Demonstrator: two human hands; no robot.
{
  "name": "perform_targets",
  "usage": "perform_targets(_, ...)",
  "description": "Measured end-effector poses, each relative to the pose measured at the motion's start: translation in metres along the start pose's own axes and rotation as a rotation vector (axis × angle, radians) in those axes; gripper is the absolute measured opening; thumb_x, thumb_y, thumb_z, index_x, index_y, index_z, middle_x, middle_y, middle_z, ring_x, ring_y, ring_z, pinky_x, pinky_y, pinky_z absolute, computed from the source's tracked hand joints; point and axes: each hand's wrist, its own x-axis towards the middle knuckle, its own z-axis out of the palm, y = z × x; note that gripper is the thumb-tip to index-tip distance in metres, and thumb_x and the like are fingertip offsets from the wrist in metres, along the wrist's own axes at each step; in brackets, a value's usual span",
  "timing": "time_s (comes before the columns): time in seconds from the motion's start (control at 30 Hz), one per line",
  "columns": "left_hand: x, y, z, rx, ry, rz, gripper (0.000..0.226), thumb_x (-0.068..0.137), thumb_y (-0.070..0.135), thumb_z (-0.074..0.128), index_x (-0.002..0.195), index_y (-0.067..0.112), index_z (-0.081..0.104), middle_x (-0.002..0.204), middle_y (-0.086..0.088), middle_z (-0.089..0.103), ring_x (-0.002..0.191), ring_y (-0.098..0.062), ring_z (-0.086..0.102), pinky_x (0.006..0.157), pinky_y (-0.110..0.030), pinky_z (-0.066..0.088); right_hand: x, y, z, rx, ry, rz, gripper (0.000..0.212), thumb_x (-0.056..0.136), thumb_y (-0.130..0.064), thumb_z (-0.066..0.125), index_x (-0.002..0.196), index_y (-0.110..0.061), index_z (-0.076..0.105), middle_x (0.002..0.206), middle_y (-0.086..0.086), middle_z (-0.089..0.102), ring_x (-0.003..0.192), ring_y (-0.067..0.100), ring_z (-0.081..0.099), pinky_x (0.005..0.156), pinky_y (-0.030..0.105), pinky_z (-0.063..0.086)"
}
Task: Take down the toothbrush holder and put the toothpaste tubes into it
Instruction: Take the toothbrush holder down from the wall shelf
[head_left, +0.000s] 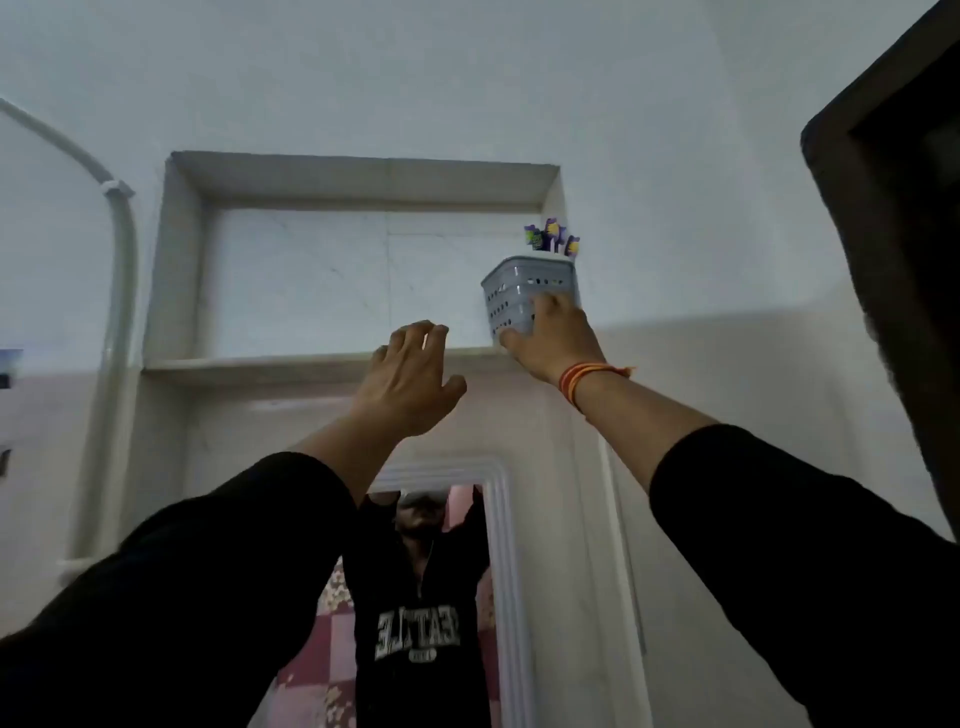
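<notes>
A pale grey perforated toothbrush holder (524, 288) stands at the right end of a high wall niche, tilted slightly. Several purple and green toothbrush heads (550, 240) stick out of its top. My right hand (553, 340) is raised overhead and grips the holder's lower front, with an orange thread band on the wrist. My left hand (410, 379) is raised beside it, fingers spread and holding nothing, just in front of the niche's ledge (260, 364). No toothpaste tubes are in sight.
The recessed niche (337, 275) is set in a white wall above a framed mirror (498, 571) that shows a person's reflection. A white pipe (117, 291) runs down the left wall. A dark door frame (893, 208) stands at the right.
</notes>
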Motion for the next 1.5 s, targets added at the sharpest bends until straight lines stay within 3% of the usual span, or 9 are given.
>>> perform_targets(0.23,0.034,-0.006,0.065,0.169,-0.099,-0.068,0.086,0.093,0.065,0.036,0.158,0.018,0.005,0.165,-0.003,0.010,0.154,-0.029,0.002,0.122,-0.059,0.000,0.046,0.030,0.045,-0.130,0.052,0.021,0.080,0.101,-0.049,0.057,0.167,-0.016,0.027,0.172,0.017,0.023,0.154,0.040,0.030,0.123,0.052,0.036)
perform_targets(0.43,0.032,-0.017,0.083,0.189,-0.012,-0.034,0.099,0.083,0.067,0.046,0.157,0.024,-0.004,0.163,0.000,0.006,0.153,-0.028,-0.002,0.121,-0.059,-0.010,0.055,0.024,0.070,-0.202,0.244,-0.172,0.059,0.100,-0.047,0.061,0.153,-0.024,0.052,0.164,0.011,0.038,0.145,0.036,0.040,0.109,0.051,0.050)
perform_targets(0.53,0.031,-0.019,0.082,0.176,-0.017,-0.029,0.103,0.079,0.066,0.050,0.156,0.026,-0.005,0.163,0.001,0.006,0.153,-0.026,-0.004,0.121,-0.057,-0.012,0.072,0.020,0.070,-0.124,0.292,-0.017,0.078,0.090,-0.057,0.070,0.155,-0.021,0.044,0.165,0.013,0.031,0.142,0.041,0.042,0.107,0.053,0.053)
perform_targets(0.7,0.032,-0.022,0.076,0.133,-0.059,-0.027,0.107,0.076,0.064,0.054,0.157,0.028,-0.005,0.164,0.002,0.006,0.153,-0.024,-0.006,0.120,-0.055,-0.014,0.090,0.010,0.065,0.190,0.104,0.269,0.132,0.071,-0.063,0.086,0.166,-0.013,0.009,0.155,0.020,0.040,0.136,0.041,0.053,0.107,0.050,0.052)
perform_targets(0.97,0.036,-0.019,0.060,0.057,-0.212,-0.039,0.114,0.074,0.059,0.064,0.158,0.029,-0.007,0.165,0.003,0.000,0.153,-0.024,-0.013,0.118,-0.056,-0.018,0.073,0.003,0.046,0.247,0.271,0.242,0.120,0.065,-0.063,0.089,0.156,-0.010,0.033,0.146,0.015,0.051,0.129,0.033,0.059,0.097,0.042,0.055)
perform_targets(1.07,0.033,-0.025,0.052,-0.044,-0.168,-0.020,0.100,0.080,0.050,0.065,0.159,0.029,0.006,0.166,0.002,0.010,0.155,-0.021,-0.003,0.122,-0.052,-0.010,0.061,-0.007,0.025,0.302,0.315,0.205,0.120,0.066,-0.063,0.090,0.156,-0.012,0.032,0.145,0.014,0.050,0.127,0.032,0.061,0.086,0.036,0.051)
perform_targets(1.2,0.023,-0.039,0.039,-0.231,-0.065,0.003,0.078,0.086,0.035,0.066,0.154,0.022,0.031,0.160,-0.001,0.032,0.150,-0.022,0.024,0.124,-0.043,0.018,0.045,-0.023,-0.003,0.336,0.316,0.173,0.119,0.069,-0.064,0.089,0.157,-0.012,0.029,0.146,0.013,0.047,0.127,0.030,0.060,0.085,0.034,0.048)
perform_targets(1.37,0.001,-0.049,0.024,-0.339,-0.063,-0.051,0.071,0.089,0.028,0.066,0.153,0.020,0.035,0.160,-0.001,0.033,0.146,-0.024,0.034,0.120,-0.043,0.031,0.015,-0.036,-0.018,0.352,0.210,0.163,0.120,0.064,-0.066,0.090,0.155,-0.013,0.034,0.145,0.012,0.049,0.131,0.030,0.057,0.100,0.042,0.056)
perform_targets(1.5,-0.027,-0.052,0.022,-0.347,-0.098,-0.077,0.068,0.091,0.030,0.064,0.152,0.023,0.036,0.159,0.001,0.034,0.127,-0.032,0.053,0.111,-0.045,0.040,-0.027,-0.034,-0.008,0.376,0.131,0.174,0.129,0.051,-0.074,0.091,0.152,-0.014,0.038,0.142,0.010,0.054,0.128,0.030,0.060,0.103,0.048,0.058)
